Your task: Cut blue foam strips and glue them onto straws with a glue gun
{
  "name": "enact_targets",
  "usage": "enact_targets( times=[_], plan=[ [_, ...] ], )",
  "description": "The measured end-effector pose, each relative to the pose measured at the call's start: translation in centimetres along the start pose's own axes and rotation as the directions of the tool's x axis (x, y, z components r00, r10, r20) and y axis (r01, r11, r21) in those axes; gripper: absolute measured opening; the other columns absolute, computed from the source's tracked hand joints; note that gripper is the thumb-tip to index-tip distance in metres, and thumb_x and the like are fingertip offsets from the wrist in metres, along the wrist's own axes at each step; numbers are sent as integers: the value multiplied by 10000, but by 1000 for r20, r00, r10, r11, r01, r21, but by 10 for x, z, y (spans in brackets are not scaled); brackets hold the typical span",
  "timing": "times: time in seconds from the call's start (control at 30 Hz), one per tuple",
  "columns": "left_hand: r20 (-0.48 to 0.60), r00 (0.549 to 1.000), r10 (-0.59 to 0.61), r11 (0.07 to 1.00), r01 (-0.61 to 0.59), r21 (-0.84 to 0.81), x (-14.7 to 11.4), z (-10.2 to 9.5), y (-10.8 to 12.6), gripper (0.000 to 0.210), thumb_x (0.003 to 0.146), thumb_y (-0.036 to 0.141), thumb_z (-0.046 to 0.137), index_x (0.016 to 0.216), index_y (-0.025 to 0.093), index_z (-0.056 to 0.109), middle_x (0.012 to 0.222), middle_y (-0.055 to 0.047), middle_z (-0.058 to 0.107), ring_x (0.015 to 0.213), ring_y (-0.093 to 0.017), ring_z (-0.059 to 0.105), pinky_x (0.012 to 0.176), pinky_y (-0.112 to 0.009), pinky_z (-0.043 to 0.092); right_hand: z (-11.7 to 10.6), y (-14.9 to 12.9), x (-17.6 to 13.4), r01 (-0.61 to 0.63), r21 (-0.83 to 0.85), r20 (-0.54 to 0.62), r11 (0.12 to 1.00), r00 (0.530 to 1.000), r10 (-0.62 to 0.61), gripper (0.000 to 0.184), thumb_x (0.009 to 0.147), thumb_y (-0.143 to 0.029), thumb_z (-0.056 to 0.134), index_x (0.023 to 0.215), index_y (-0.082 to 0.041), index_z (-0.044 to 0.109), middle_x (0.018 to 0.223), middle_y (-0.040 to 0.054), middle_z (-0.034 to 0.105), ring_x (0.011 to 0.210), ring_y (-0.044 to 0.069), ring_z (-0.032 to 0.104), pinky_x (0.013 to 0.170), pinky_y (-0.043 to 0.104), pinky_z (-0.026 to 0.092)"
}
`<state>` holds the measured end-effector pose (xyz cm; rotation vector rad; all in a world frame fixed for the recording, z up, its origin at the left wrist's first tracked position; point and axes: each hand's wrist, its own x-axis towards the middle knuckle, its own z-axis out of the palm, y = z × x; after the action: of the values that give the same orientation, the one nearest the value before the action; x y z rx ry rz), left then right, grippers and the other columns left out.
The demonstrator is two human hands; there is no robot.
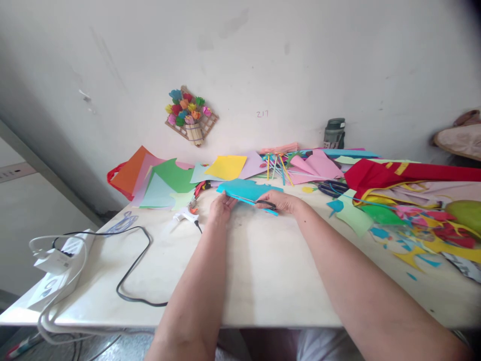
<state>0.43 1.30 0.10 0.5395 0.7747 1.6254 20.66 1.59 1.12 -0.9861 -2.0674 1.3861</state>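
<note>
A sheet of blue paper with a ragged far edge is held up over the middle of the table. My left hand grips its left end, fingers closed around the edge. In my right hand is a pair of scissors with dark handles. Their blades reach leftward along the blue paper, and a narrow strip hangs below them on the right. Left of my left hand lies a white glue gun. A yellow sheet rests just behind the blue paper.
Coloured sheets lie along the wall side. Paper scraps and red cloth cover the right. A black cord curves across the left, near a power strip. A bottle stands at the back.
</note>
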Motion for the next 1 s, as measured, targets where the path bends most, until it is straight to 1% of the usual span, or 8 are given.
enact_targets(
  times=[0.1,0.23,0.4,0.6,0.77,0.9,1.0],
  plan=[
    [4,999,32,999,-32,-12,2,-3,-1,57,744,98,504,761,134,545,755,-70,621,730,-184,619,747,-389,488,-2,2,0,-9,-6,3,1000,1000,9,384,577,-498,614,569,-142,469,428,-74,346,359,23,238,352,188,170],
    [-6,1000,29,999,-29,-18,2,-3,0,67,739,88,505,756,138,547,731,-62,619,731,-180,617,745,-382,490,-3,3,0,-15,2,20,1000,1000,15,381,587,-498,611,579,-145,469,427,-68,369,350,27,252,346,189,179],
    [-2,1000,10,1000,-10,2,-1,-1,1,79,737,81,499,746,144,545,733,-56,619,735,-176,618,744,-379,490,-4,3,-1,-17,21,27,1000,1000,16,384,588,-496,613,555,-153,444,404,-79,336,339,27,241,341,189,155],
    [32,999,8,1000,-9,15,-2,0,0,67,723,83,513,759,129,545,752,-65,620,738,-180,617,757,-380,485,-4,3,0,-23,-2,9,1000,1000,23,376,585,-504,612,620,-143,513,425,-79,338,352,26,237,348,186,147],
    [19,1000,-4,1000,4,27,-3,1,1,71,717,79,518,772,120,540,756,-72,620,731,-186,619,753,-391,484,-3,2,0,-45,-21,10,999,999,45,403,572,-526,610,657,-138,546,434,-74,361,351,23,236,350,184,147],
    [1,1000,-12,999,12,32,-4,2,1,66,734,81,497,739,127,545,742,-70,625,730,-184,620,746,-378,486,-4,2,1,-44,-61,-19,997,999,43,411,569,-534,608,676,-138,573,439,-73,366,355,26,253,351,183,169],
    [-5,1000,-16,999,17,29,-4,3,2,70,735,80,501,728,128,552,736,-74,626,731,-183,620,741,-371,486,-5,3,1,-43,-77,-20,996,999,42,403,576,-533,603,676,-143,582,434,-72,365,353,29,260,349,185,178]
  ],
)
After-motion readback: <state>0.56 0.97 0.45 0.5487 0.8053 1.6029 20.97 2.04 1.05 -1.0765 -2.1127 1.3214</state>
